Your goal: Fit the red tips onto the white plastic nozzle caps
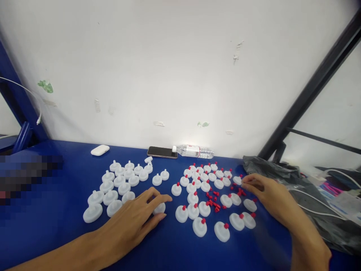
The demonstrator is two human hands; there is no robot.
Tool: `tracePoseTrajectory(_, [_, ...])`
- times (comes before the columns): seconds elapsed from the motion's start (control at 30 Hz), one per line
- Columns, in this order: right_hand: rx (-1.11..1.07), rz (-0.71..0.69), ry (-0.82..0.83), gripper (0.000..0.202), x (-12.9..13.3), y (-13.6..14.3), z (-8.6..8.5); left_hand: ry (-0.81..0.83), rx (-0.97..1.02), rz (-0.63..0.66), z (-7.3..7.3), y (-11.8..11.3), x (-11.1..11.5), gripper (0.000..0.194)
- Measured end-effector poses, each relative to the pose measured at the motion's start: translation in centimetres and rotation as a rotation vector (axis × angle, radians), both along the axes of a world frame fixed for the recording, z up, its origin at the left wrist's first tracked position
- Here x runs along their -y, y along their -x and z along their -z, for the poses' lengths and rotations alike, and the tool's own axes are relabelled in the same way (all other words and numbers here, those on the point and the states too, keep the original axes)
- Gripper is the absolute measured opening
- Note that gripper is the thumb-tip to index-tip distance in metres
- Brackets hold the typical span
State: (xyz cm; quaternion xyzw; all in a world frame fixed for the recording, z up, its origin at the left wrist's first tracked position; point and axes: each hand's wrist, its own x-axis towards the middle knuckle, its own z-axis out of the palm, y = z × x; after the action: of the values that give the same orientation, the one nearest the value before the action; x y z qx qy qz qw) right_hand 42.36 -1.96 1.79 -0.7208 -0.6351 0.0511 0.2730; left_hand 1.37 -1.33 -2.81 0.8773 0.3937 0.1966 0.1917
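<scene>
My left hand (141, 210) reaches in from the lower left, thumb and fingers bent around a white disc (160, 208) low over the blue table. At the right, my right hand (261, 190) has its fingertips at the edge of a red-capped white disc (237, 180), behind small loose red caps (216, 206). White discs without caps (110, 197) stand spout up on the left, some partly behind my left hand. Many white discs with red caps (199, 227) are spread over the middle and right.
A black phone (161, 152) and a clear bottle (194, 151) lie by the wall. A white case (100, 150) sits at the back left. Grey plastic sheeting (307, 199) and a white cable (316, 202) cover the right side.
</scene>
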Motion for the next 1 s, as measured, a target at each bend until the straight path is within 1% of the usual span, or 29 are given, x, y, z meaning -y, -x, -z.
tracePoseTrajectory(0.07, [-0.005, 0.000, -0.036, 0.034, 0.0, 0.5, -0.5, 0.016, -0.024, -0.006, 0.1, 0.1, 0.0, 0.040])
tracePoseTrajectory(0.17, [0.007, 0.013, -0.107, 0.038, 0.0, 1.1, -1.0, 0.023, -0.011, -0.005, 0.7, 0.2, -0.2, 0.052])
tracePoseTrajectory(0.2, [0.010, 0.018, -0.126, 0.038, 0.1, 1.2, -1.1, 0.019, -0.001, -0.002, 0.9, 0.3, -0.3, 0.052])
tracePoseTrajectory(0.3, [0.016, 0.038, -0.142, 0.036, 0.3, 1.8, -1.5, 0.002, 0.007, 0.018, 1.1, 0.4, -0.5, 0.038])
tracePoseTrajectory(0.4, [0.016, 0.051, -0.161, 0.033, 0.6, 2.5, -1.9, 0.007, -0.007, 0.031, 0.6, 0.2, -0.3, 0.026])
tracePoseTrajectory(0.53, [0.005, 0.018, -0.184, 0.032, 0.9, 3.3, -2.2, 0.030, -0.046, 0.032, 0.0, 0.1, 0.0, 0.021])
tracePoseTrajectory(0.67, [0.018, -0.003, -0.213, 0.028, 1.0, 3.9, -2.3, 0.036, -0.066, 0.042, 0.1, 0.1, 0.0, 0.021])
tracePoseTrajectory(0.77, [0.015, -0.086, -0.231, 0.023, 1.2, 5.0, -2.5, 0.021, -0.070, 0.046, 0.2, 0.1, 0.0, 0.020])
tracePoseTrajectory(0.83, [-0.005, -0.166, -0.253, 0.020, 1.5, 6.4, -2.9, 0.013, -0.073, 0.058, 0.3, 0.2, 0.0, 0.022])
tracePoseTrajectory(0.93, [-0.050, -0.313, -0.276, 0.014, 2.1, 9.3, -3.4, -0.011, -0.084, 0.080, 0.3, 0.2, 0.2, 0.026])
tracePoseTrajectory(1.0, [-0.081, -0.430, -0.266, 0.006, 2.7, 11.5, -3.5, -0.052, -0.096, 0.090, 0.3, 0.3, 0.4, 0.027])
